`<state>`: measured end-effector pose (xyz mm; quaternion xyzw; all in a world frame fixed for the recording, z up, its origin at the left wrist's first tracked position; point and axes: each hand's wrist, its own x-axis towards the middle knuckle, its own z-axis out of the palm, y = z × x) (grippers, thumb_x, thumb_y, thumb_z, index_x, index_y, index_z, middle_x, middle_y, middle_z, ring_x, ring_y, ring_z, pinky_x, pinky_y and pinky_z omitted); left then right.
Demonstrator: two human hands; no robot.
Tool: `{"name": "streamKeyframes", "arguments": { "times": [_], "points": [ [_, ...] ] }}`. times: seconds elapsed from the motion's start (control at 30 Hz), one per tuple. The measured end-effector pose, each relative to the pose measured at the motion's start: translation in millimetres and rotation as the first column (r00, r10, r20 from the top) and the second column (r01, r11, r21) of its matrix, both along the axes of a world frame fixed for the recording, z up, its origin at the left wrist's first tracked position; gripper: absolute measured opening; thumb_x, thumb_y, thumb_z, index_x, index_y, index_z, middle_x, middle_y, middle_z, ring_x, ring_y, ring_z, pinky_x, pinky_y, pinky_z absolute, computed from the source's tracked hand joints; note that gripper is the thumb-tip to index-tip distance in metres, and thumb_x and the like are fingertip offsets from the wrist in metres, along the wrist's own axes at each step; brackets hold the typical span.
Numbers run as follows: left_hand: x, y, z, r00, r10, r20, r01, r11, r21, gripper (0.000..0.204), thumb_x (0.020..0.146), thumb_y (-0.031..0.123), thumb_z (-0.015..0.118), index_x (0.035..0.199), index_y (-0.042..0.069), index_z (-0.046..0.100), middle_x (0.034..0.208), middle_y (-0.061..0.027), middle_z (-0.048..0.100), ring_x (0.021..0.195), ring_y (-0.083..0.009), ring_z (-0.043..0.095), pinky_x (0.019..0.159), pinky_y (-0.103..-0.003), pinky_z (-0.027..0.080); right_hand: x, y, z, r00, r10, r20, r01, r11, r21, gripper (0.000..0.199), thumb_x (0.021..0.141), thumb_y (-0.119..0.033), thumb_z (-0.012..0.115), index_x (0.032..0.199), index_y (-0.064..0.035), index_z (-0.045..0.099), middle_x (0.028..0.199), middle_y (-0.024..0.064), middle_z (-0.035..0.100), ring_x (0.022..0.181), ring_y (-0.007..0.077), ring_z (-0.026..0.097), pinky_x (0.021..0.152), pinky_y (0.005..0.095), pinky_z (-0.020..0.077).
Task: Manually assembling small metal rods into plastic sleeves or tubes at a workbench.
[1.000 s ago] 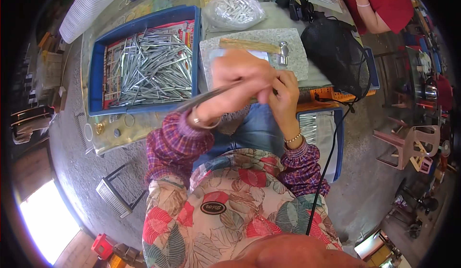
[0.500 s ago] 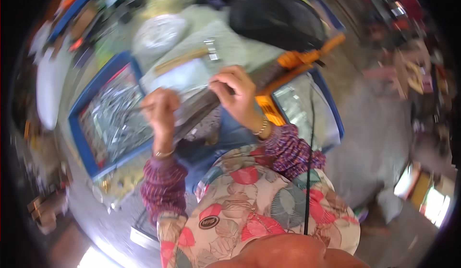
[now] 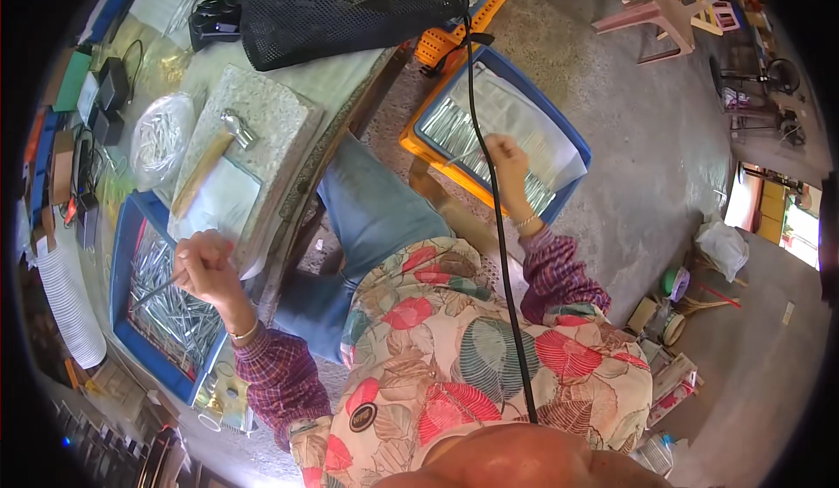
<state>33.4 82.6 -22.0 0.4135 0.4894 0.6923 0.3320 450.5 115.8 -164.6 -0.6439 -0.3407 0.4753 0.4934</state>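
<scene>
My left hand (image 3: 207, 267) is closed around one end of a thin metal rod (image 3: 160, 291), which slants down to the left. Below it, a blue tray (image 3: 131, 217) holds a jumble of similar metal rods (image 3: 179, 318). Over on the right, the fingers of my right hand (image 3: 509, 163) pinch another thin metal rod (image 3: 463, 156) above a second blue tray (image 3: 572, 143). Rods lie side by side in that tray, with a white sheet (image 3: 546, 134) partly over them. Between the hands, a hammer with a wooden handle (image 3: 203, 173) lies on a stone block (image 3: 293, 117).
An orange crate (image 3: 411, 143) is under the right tray. A clear bag of rods (image 3: 162, 130) sits left of the block. A black mesh bag (image 3: 350, 12) covers the table's far end. A black cable (image 3: 502, 252) hangs across the view. Plastic chairs (image 3: 655, 12) stand far right.
My hands have moved apart, the right one out over the right tray and the left one down by the left tray. The view has turned to the right.
</scene>
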Motion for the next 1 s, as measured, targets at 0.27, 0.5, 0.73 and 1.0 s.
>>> {"name": "streamKeyframes", "arguments": {
  "times": [0.27, 0.5, 0.73, 1.0],
  "points": [
    [7.3, 8.9, -1.3, 0.999, 0.047, -0.022, -0.047, 0.999, 0.01, 0.036, 0.092, 0.012, 0.038, 0.057, 0.007, 0.033, 0.046, 0.0011, 0.026, 0.043, -0.008, 0.021, 0.041, -0.025, 0.019, 72.3, 26.8, -120.3, 0.981, -0.188, 0.048, 0.194, 0.935, -0.297, 0.021, 0.083, -0.015, 0.062, 0.093, 0.003, 0.063, 0.077, 0.0078, 0.065, 0.064, 0.0142, 0.063, 0.059, 0.0238, 0.0528],
    [5.9, 0.2, 2.3, 0.995, 0.079, -0.056, -0.079, 0.997, -0.007, 0.036, 0.092, 0.012, 0.038, 0.057, 0.008, 0.033, 0.046, 0.0014, 0.026, 0.042, -0.0075, 0.02, 0.042, -0.025, 0.017, 33.3, 33.4, -116.7, 0.973, -0.069, 0.219, 0.147, 0.92, -0.363, 0.02, 0.079, -0.008, 0.06, 0.095, 0.0035, 0.064, 0.074, 0.0089, 0.065, 0.06, 0.0136, 0.063, 0.053, 0.024, 0.0529],
    [6.7, 0.8, -0.5, 0.995, 0.089, -0.044, -0.088, 0.996, 0.021, 0.036, 0.092, 0.011, 0.038, 0.056, 0.007, 0.033, 0.046, 0.0013, 0.026, 0.042, -0.0078, 0.02, 0.042, -0.026, 0.017, 41.5, 34.7, -122.4, 0.974, -0.094, 0.205, 0.163, 0.922, -0.35, 0.016, 0.08, -0.009, 0.062, 0.091, 0.0021, 0.065, 0.071, 0.0067, 0.064, 0.058, 0.0123, 0.061, 0.053, 0.0232, 0.0522],
    [4.6, 6.3, -5.1, 0.999, 0.032, -0.015, -0.031, 0.996, 0.08, 0.037, 0.094, 0.013, 0.039, 0.058, 0.005, 0.037, 0.047, 0.0001, 0.028, 0.042, -0.009, 0.025, 0.039, -0.025, 0.02, 36.5, 35.1, -110.4, 0.995, -0.021, -0.096, -0.004, 0.966, -0.259, 0.02, 0.086, -0.013, 0.058, 0.1, 0.0, 0.062, 0.078, 0.005, 0.063, 0.062, 0.0101, 0.059, 0.054, 0.0207, 0.0478]
  ]
}}
